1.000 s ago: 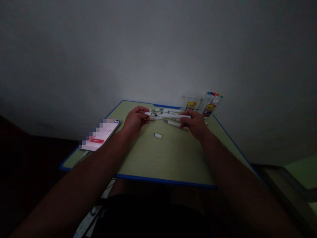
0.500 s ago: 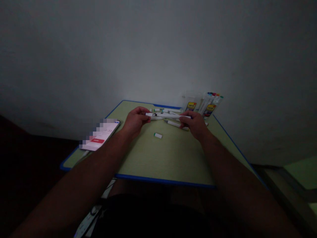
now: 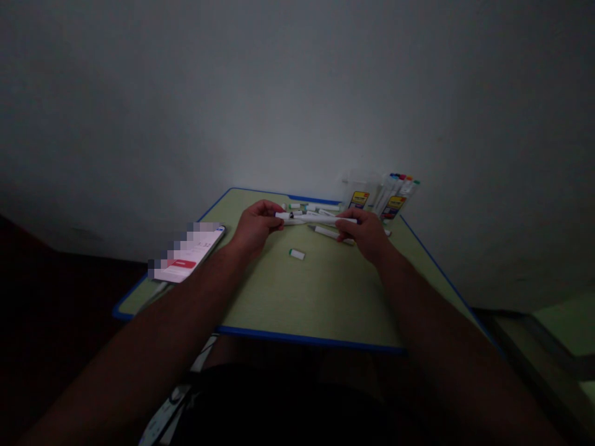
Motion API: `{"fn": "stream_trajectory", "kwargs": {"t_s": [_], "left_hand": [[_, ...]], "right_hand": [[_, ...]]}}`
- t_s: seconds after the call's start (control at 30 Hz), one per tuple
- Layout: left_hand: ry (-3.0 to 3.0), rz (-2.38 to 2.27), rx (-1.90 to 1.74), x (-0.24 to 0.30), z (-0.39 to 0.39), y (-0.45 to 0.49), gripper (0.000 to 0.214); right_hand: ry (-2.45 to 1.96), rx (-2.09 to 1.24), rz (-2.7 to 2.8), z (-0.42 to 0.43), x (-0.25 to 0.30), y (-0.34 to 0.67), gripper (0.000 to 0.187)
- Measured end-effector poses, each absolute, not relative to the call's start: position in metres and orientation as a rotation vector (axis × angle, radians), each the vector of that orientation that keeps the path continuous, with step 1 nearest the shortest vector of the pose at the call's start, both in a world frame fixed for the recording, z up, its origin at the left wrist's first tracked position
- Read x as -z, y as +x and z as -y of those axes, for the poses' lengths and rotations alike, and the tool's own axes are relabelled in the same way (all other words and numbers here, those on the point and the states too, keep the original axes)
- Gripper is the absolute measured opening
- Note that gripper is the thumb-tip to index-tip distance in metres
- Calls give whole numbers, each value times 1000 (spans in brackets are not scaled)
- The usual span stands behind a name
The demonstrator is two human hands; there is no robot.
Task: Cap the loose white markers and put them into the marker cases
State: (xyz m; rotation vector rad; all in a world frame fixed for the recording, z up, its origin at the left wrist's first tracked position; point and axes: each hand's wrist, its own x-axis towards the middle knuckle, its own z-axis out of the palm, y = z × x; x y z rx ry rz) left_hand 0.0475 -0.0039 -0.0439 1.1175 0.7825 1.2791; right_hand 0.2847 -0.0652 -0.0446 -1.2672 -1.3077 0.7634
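Note:
My left hand (image 3: 256,227) pinches a white marker cap (image 3: 282,215) between thumb and fingers. Opposite it, my right hand (image 3: 361,228) grips the rear of a white marker (image 3: 320,219), held level with its tip pointing left at the cap. Cap and tip meet or nearly meet; I cannot tell if they touch. Below my right hand an uncapped marker (image 3: 328,232) with a grey tip lies on the table. A loose white cap with a green end (image 3: 297,254) lies nearer to me.
Several markers and caps (image 3: 320,207) lie behind my hands. At the back right stand a clear plastic case (image 3: 360,189) and a case of colourful-ended markers (image 3: 397,195). A lit phone (image 3: 190,255) rests at the left of the blue-edged table (image 3: 297,297), against the wall.
The gap between the cap in my left hand and the marker's tip has narrowed as the two came together. The things on the table have stayed put.

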Motion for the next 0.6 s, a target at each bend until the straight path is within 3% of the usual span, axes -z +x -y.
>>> {"fn": "stream_trajectory", "kwargs": {"t_s": [0.6], "left_hand": [[1235,-714,-1247,49,2,48,22]], "right_hand": [[-1290,-747,1345,66,43,283,28]]}}
